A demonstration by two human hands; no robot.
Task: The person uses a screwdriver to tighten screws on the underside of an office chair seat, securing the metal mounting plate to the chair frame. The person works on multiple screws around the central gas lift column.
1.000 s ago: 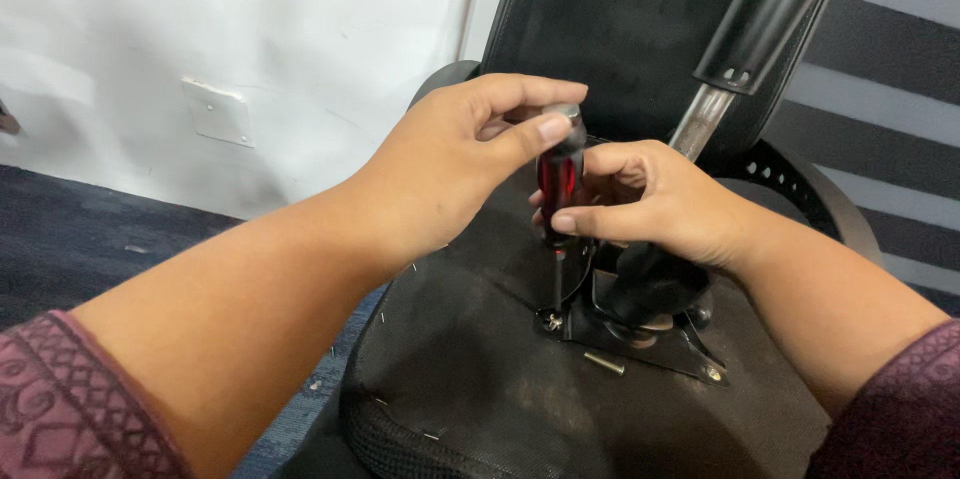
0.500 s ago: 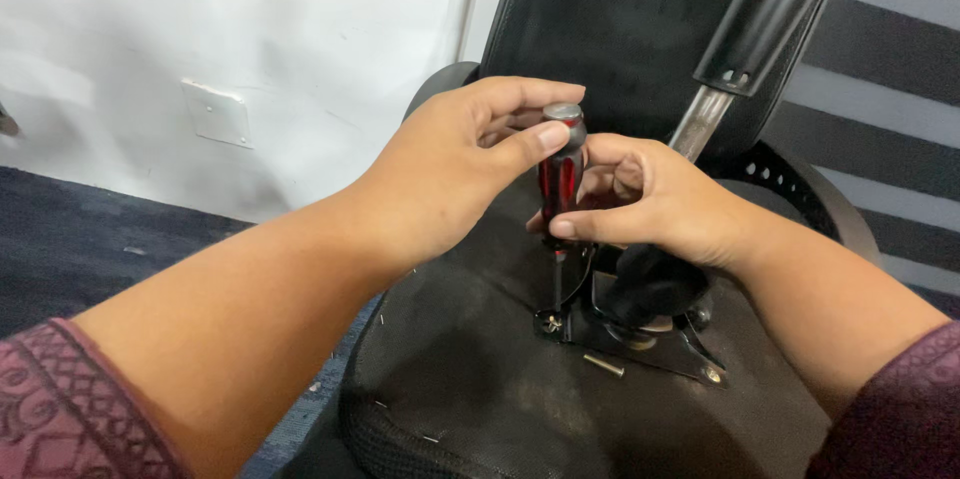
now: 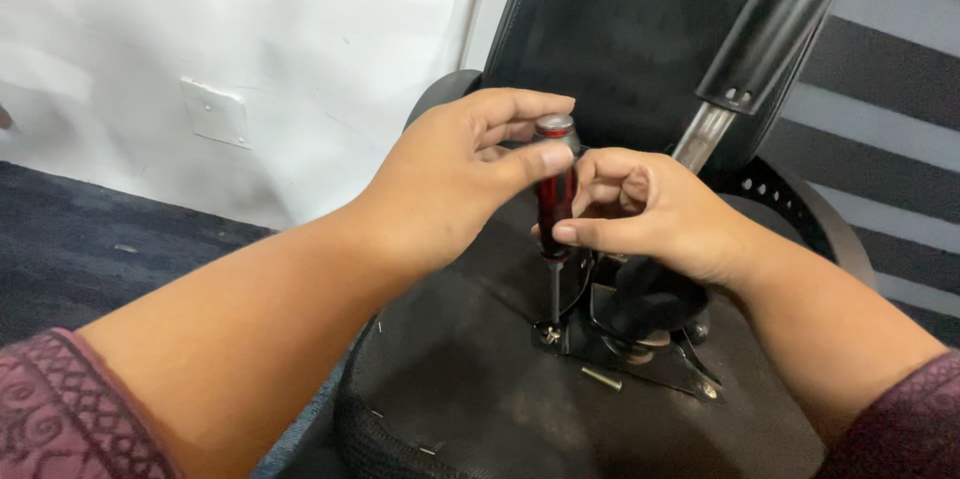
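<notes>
Screwdriver (image 3: 555,201) upright, tip down on screw (image 3: 549,335), both hands' fingers (image 3: 530,161) grasping it.

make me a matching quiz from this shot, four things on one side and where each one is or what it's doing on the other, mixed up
Things:
1. left hand
2. right hand
3. screwdriver
4. loose pin

Places or states:
A. upright, tip on a screw at the metal bracket
B. lying on the black chair underside
C. thumb on the screwdriver's top end
D. fingers around the red handle

Pairs: 1-C, 2-D, 3-A, 4-B
</notes>
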